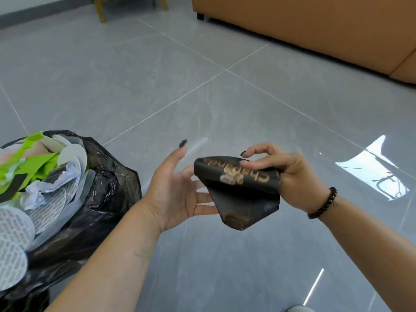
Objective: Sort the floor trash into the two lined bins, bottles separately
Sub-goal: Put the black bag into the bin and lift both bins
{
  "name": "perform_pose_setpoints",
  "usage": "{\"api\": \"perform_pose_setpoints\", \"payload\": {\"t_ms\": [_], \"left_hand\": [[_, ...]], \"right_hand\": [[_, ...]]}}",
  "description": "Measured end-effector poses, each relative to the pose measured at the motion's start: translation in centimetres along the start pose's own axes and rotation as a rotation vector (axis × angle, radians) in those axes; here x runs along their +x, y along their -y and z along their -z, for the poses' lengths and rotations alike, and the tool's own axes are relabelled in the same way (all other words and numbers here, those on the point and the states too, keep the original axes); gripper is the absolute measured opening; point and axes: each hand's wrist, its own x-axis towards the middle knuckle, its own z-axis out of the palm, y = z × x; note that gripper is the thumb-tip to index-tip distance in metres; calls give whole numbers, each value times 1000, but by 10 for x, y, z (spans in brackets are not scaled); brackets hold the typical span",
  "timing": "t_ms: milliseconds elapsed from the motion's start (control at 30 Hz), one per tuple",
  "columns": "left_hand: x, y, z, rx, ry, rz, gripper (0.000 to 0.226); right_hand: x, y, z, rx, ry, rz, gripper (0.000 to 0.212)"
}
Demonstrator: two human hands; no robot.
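At the far left stood a bin lined with a crinkled black plastic bag (108, 188), heaped with white round paper lids and torn green wrappers (33, 174). Just right of that bin the left hand (177, 188) was spread flat, palm up, fingers straight and gripping nothing. Right of it, well clear of the bin and above the grey tiled floor (202, 86), the right hand (288, 174), wearing a black beaded bracelet (324, 203), pinched a flattened black paper packet with gold lettering (240, 190), which overlapped the left fingertips.

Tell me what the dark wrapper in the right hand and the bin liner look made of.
Wrapper: thin, matte dark paper or film, gold print; it folds into sharp creases. Bin liner: glossy black plastic film, wrinkled with bright highlights.
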Motion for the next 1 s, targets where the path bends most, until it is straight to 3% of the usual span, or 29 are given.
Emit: {"api": "perform_pose_setpoints", "payload": {"t_ms": [67,133,233,300,400,467,500,567,633,733,800,867,933,1000], "left_hand": [[-5,-2,-4,155,5,30,62],[-7,-5,-10,219,-32,-2,41],[-5,-9,-10,251,-84,-96,37],[-4,-12,-13,252,-109,-169,41],[-5,-15,-19,210,-202,-308,49],[-8,-18,-23,175,-274,-391,48],[-11,-20,-25,161,-315,-437,44],[-16,-22,-33,173,-388,-508,35],[-22,-16,-34,279,-491,-541,30],[-45,-9,-34,579,-628,-358,44],[-70,-19,-34,812,-614,-163,47],[-99,-39,-37,1131,-549,-23,50],[-134,-60,-39,1307,-481,29,45],[-169,-75,-29,1259,-469,42,32]], "right_hand": [[-2,4,-1,-225,62,83,31],[-4,8,-2,-334,72,151,40],[-4,12,-4,-422,-63,175,49],[-6,13,-8,-207,-163,42,58],[-16,17,-19,508,-306,-249,46],[-23,17,-24,708,-230,-319,43],[-24,18,-29,699,-168,-334,58],[-21,24,-38,592,-128,-327,86],[-11,31,-44,469,-175,-324,99],[7,52,-47,342,-169,-327,107],[24,74,-50,242,-100,-286,95],[45,99,-57,88,-56,-172,61],[67,129,-72,-262,-64,111,44],[86,154,-101,-627,-17,489,41]]}}
